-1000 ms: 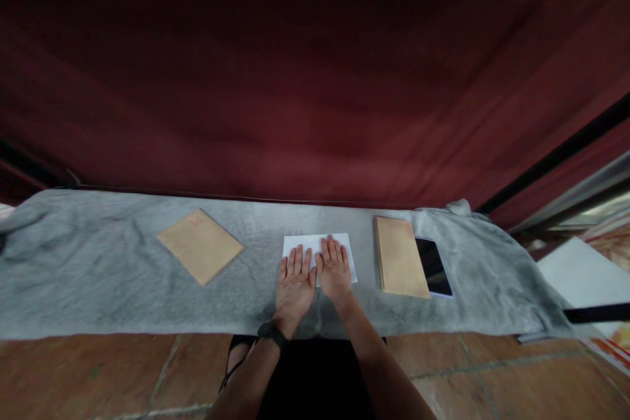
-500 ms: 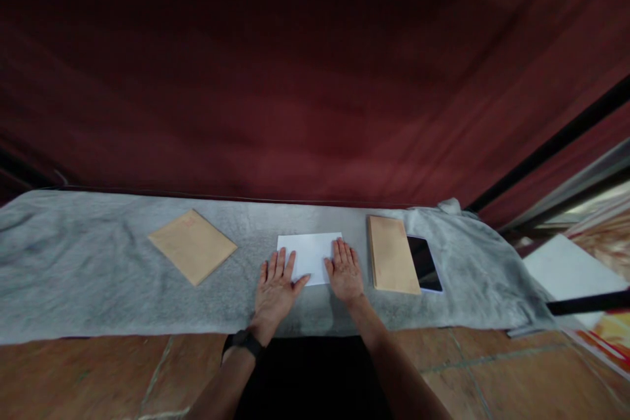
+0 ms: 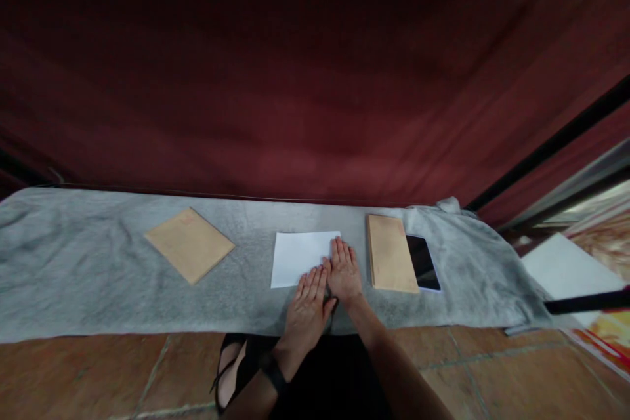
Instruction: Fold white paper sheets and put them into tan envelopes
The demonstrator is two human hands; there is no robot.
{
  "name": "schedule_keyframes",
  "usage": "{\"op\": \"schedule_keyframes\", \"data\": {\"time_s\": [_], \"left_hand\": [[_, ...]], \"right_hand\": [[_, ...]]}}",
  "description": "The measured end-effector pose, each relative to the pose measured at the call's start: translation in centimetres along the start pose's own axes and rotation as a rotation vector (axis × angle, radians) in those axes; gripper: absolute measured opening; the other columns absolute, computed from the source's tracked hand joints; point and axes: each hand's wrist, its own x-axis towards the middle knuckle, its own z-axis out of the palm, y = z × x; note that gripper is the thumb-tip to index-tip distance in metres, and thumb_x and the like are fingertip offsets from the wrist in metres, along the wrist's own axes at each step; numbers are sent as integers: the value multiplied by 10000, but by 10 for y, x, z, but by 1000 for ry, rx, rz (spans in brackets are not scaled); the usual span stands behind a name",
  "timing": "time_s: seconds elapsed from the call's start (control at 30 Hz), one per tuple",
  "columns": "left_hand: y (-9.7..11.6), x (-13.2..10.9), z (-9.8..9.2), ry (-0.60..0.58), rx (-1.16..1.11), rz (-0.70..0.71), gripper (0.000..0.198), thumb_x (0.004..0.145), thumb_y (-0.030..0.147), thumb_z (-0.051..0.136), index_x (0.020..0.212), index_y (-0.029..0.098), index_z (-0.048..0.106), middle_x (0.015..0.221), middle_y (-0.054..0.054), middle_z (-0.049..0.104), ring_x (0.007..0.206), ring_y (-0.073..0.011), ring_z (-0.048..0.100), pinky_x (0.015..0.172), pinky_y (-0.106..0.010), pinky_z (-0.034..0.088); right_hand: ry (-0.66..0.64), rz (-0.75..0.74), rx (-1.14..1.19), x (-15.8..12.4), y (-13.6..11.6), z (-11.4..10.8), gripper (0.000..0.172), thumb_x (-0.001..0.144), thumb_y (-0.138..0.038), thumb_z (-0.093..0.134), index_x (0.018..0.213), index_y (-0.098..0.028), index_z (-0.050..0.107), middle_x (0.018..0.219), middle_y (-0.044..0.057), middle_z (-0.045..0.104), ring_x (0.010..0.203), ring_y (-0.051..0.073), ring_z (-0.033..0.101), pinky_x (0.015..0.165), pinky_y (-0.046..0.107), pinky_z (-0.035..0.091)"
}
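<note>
A white sheet of paper (image 3: 294,256) lies flat on the grey cloth in front of me. My left hand (image 3: 308,305) rests with straight fingers over the paper's near edge, toward its right end. Against it, my right hand (image 3: 344,272) lies flat along the paper's right edge, fingers stretched away from me. Both hands are palm down, and their fingertips cover the paper's near right corner. Neither hand grips anything.
To the left lies a brown envelope (image 3: 191,246), turned at an angle. On the right, a stack of brown envelopes (image 3: 394,254) partly covers a dark-screened tablet (image 3: 424,264). The grey cloth (image 3: 88,262) drapes a long surface before a dark red curtain (image 3: 305,111).
My left hand has slid right and toward me, from the paper's left part to beside my right hand. The right hand has stayed almost in place.
</note>
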Motion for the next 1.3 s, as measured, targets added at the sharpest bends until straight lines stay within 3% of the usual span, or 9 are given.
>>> {"op": "schedule_keyframes", "data": {"time_s": [0.17,0.3,0.5,0.63,0.77,0.87,0.93,1.1,1.3], "left_hand": [[-9,-13,-4,-28,41,10,639,978,497,400,1501,130,376,1555,-126,389,1462,-266,317,1196,-495,268],[-26,-20,-13,-34,47,38,628,982,506,396,1504,157,376,1556,-106,394,1460,-246,324,1199,-480,270],[-45,-34,-12,-22,56,-39,678,972,525,403,1503,105,371,1556,-151,382,1452,-260,338,1166,-435,344],[-47,-35,-13,-7,53,-50,643,966,518,427,1506,170,384,1573,-142,355,1447,-277,346,1153,-455,354],[-48,-35,-14,15,54,-22,603,960,493,455,1486,199,424,1569,-142,365,1439,-283,362,1144,-455,363],[-50,-36,-14,12,65,5,571,956,417,472,1475,180,441,1567,-154,361,1440,-292,358,1152,-469,351],[-51,-36,-14,4,74,23,570,953,382,473,1485,183,424,1574,-155,346,1444,-292,347,1150,-470,355],[-52,-35,-15,19,89,12,564,970,432,444,1484,199,429,1558,-148,377,1439,-281,358,1140,-456,373],[-65,-49,-14,72,100,-77,614,992,473,350,1476,101,420,1520,-171,428,1433,-277,370,1162,-467,341]], "right_hand": [[8,15,12,1,-1,-2,582,1028,-371,332,1523,-65,314,1559,183,337,1443,283,338,1172,493,252],[-11,23,7,0,-3,-4,581,1027,-367,342,1516,-54,325,1568,176,324,1453,283,319,1182,476,235],[-11,29,16,1,-4,-8,579,1029,-359,346,1523,-59,310,1563,178,332,1445,286,334,1179,485,240],[-2,28,25,2,-7,-17,554,1028,-321,347,1509,-45,335,1563,178,330,1452,291,319,1187,498,227],[-11,-46,102,-17,-25,-23,509,1033,-290,321,1512,-118,352,1569,118,346,1458,240,319,1181,470,274],[-62,-222,176,-44,-43,-25,465,1041,-317,338,1474,-177,431,1535,72,422,1422,196,388,1183,424,294],[-48,-211,167,-60,-48,-28,467,1041,-326,352,1479,-179,421,1531,66,430,1419,185,392,1191,419,286],[-13,-168,95,-79,-30,-37,522,1026,-380,408,1502,-166,380,1544,79,403,1417,215,397,1179,422,304],[3,-81,48,-84,-5,-43,508,1034,-359,376,1500,-157,389,1525,84,430,1382,224,451,1174,411,307]]}}
